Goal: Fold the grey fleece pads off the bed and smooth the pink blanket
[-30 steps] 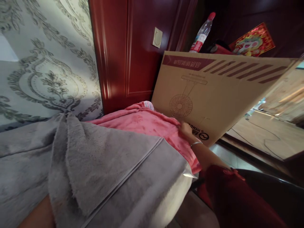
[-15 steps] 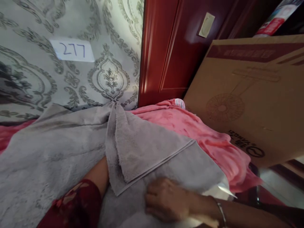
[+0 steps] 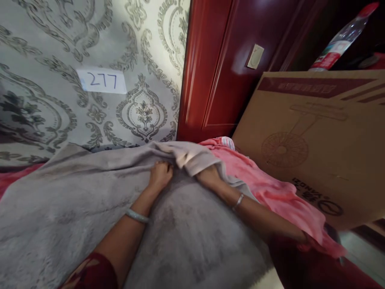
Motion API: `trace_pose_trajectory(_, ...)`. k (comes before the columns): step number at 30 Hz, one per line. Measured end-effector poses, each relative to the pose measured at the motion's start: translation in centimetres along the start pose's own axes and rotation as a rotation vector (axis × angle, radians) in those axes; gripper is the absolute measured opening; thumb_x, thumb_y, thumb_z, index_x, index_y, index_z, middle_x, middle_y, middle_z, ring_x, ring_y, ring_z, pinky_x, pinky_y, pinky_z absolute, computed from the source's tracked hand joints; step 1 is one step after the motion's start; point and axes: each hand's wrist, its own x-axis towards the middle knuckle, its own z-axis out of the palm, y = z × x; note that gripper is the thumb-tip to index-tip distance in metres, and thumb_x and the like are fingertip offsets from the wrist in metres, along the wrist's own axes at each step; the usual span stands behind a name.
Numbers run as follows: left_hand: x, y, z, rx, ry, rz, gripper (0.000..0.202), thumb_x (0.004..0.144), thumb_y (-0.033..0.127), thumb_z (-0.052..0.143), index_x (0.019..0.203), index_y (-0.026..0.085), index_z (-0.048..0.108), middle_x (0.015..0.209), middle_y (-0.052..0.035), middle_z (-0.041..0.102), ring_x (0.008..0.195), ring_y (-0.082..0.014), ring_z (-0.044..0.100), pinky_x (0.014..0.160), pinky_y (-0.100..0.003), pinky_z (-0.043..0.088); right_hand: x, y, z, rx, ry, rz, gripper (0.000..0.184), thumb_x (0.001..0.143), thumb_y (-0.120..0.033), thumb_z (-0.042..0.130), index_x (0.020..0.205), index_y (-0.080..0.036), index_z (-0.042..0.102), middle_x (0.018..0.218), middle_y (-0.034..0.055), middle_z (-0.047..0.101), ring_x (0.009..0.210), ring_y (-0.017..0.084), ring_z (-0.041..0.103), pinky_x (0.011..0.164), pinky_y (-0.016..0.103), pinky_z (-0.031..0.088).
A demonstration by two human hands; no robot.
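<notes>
A grey plush cloth (image 3: pixel 75 208), blanket-like, spreads over the surface before me. My left hand (image 3: pixel 161 175), below a jade-coloured bangle, is closed like a fist at its far part, fingers curled into the fabric. To its right, my right hand (image 3: pixel 209 176) is partly hidden under a raised fold of the same cloth and seems to grip it. Between and beyond both hands the cloth bunches up, its paler underside blurred by motion. A pink cloth (image 3: pixel 252 172) lies beneath and to the right.
A large cardboard box (image 3: pixel 325 136) stands at the right, with a plastic bottle (image 3: pixel 337 46) behind its top edge. A dark red door (image 3: pixel 210 68) and a patterned wall (image 3: pixel 144 108) bearing a paper marked 277 (image 3: pixel 104 81) close off the far side.
My left hand has come out from under the folded cloth. My right hand has moved forward and left to the far edge. The triangular fold is opened out and the cloth lies bunched further back.
</notes>
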Motion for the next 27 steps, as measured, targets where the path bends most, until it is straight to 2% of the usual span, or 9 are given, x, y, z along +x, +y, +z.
trace_pose_trajectory(2, 0.1, -0.3, -0.4, 0.053, 0.045, -0.021, 0.034, 0.099, 0.031, 0.045, 0.113, 0.015, 0.071, 0.117, -0.0148, 0.068, 0.118, -0.0312, 0.058, 0.1, -0.048, 0.048, 2.7, 3.8, -0.3, -0.103, -0.053, 0.265, 0.049, 0.101, -0.03, 0.045, 0.147, -0.013, 0.052, 0.152, 0.0164, 0.05, 0.147, 0.033, 0.032, 0.121, 0.054, 0.021)
trace_pose_trajectory(4, 0.1, -0.7, -0.7, 0.129, 0.1, -0.056, 0.038, 0.095, 0.032, 0.046, 0.12, 0.014, 0.07, 0.123, -0.0183, 0.065, 0.121, -0.0353, 0.054, 0.098, -0.05, 0.046, 3.9, 6.6, 0.3, -0.132, -0.171, 0.52, 0.049, 0.103, -0.031, 0.04, 0.149, -0.018, 0.049, 0.152, 0.0168, 0.049, 0.144, 0.035, 0.035, 0.115, 0.059, 0.027)
trace_pose_trajectory(6, 0.0, -1.3, -0.7, 0.185, 0.126, -0.091, 0.045, 0.092, 0.033, 0.051, 0.13, 0.015, 0.065, 0.132, -0.02, 0.06, 0.124, -0.0376, 0.051, 0.1, -0.053, 0.043, 3.9, 8.1, 1.6, -0.139, -0.213, 0.642, 0.051, 0.105, -0.032, 0.033, 0.154, -0.02, 0.043, 0.15, 0.0188, 0.049, 0.139, 0.035, 0.041, 0.11, 0.059, 0.032)
trace_pose_trajectory(10, 0.1, -2.3, 0.0, 0.199, 0.03, -0.121, 0.05, 0.093, 0.038, 0.048, 0.136, 0.017, 0.061, 0.145, -0.0187, 0.053, 0.132, -0.0394, 0.045, 0.106, -0.061, 0.037, 2.7, 8.8, 4.0, -0.13, -0.145, 0.661, 0.053, 0.106, -0.033, 0.03, 0.157, -0.019, 0.038, 0.15, 0.0194, 0.048, 0.138, 0.03, 0.043, 0.109, 0.049, 0.035)
trace_pose_trajectory(13, 0.1, -2.6, 0.4, 0.189, -0.01, -0.119, 0.05, 0.095, 0.04, 0.045, 0.136, 0.017, 0.061, 0.145, -0.0183, 0.054, 0.131, -0.039, 0.047, 0.108, -0.062, 0.036, 2.3, 8.9, 4.2, -0.084, -0.112, 0.663, 0.052, 0.105, -0.032, 0.032, 0.153, -0.017, 0.043, 0.145, 0.0183, 0.054, 0.134, 0.029, 0.048, 0.108, 0.044, 0.038)
trace_pose_trajectory(17, -0.1, -3.1, 0.3, 0.172, 0.123, -0.166, 0.044, 0.098, 0.032, 0.04, 0.132, 0.018, 0.065, 0.148, -0.0163, 0.052, 0.133, -0.0338, 0.047, 0.109, -0.053, 0.039, 1.8, 9.2, 4.0, -0.06, -0.058, 0.655, 0.05, 0.104, -0.032, 0.035, 0.149, -0.014, 0.049, 0.141, 0.0182, 0.058, 0.131, 0.03, 0.052, 0.106, 0.043, 0.041)
trace_pose_trajectory(20, 0.4, -4.4, -0.7, 0.194, 0.185, -0.218, 0.048, 0.098, 0.024, 0.036, 0.141, 0.02, 0.057, 0.153, -0.0134, 0.049, 0.133, -0.0308, 0.049, 0.106, -0.048, 0.043, 1.5, 9.3, 4.3, -0.055, -0.02, 0.655, 0.05, 0.103, -0.032, 0.036, 0.146, -0.013, 0.051, 0.139, 0.0194, 0.059, 0.13, 0.032, 0.052, 0.105, 0.046, 0.042)
trace_pose_trajectory(24, 2.4, -7.4, -3.0, 0.284, 0.035, -0.243, 0.049, 0.1, 0.021, 0.029, 0.138, 0.015, 0.059, 0.137, -0.018, 0.062, 0.125, -0.0319, 0.056, 0.1, -0.045, 0.046, 1.3, 9.5, 4.5, -0.018, 0.054, 0.655, 0.053, 0.099, -0.03, 0.043, 0.149, -0.012, 0.048, 0.133, 0.0226, 0.06, 0.126, 0.033, 0.054, 0.103, 0.046, 0.044)
trace_pose_trajectory(27, 4.6, -9.2, -4.3, 0.305, -0.079, -0.177, 0.038, 0.096, 0.028, 0.047, 0.127, 0.017, 0.068, 0.124, -0.0176, 0.07, 0.121, -0.0323, 0.061, 0.1, -0.043, 0.046, 1.4, 9.6, 4.5, 0.022, 0.084, 0.665, 0.056, 0.097, -0.029, 0.045, 0.15, -0.012, 0.046, 0.131, 0.0232, 0.06, 0.125, 0.034, 0.054, 0.102, 0.047, 0.045)
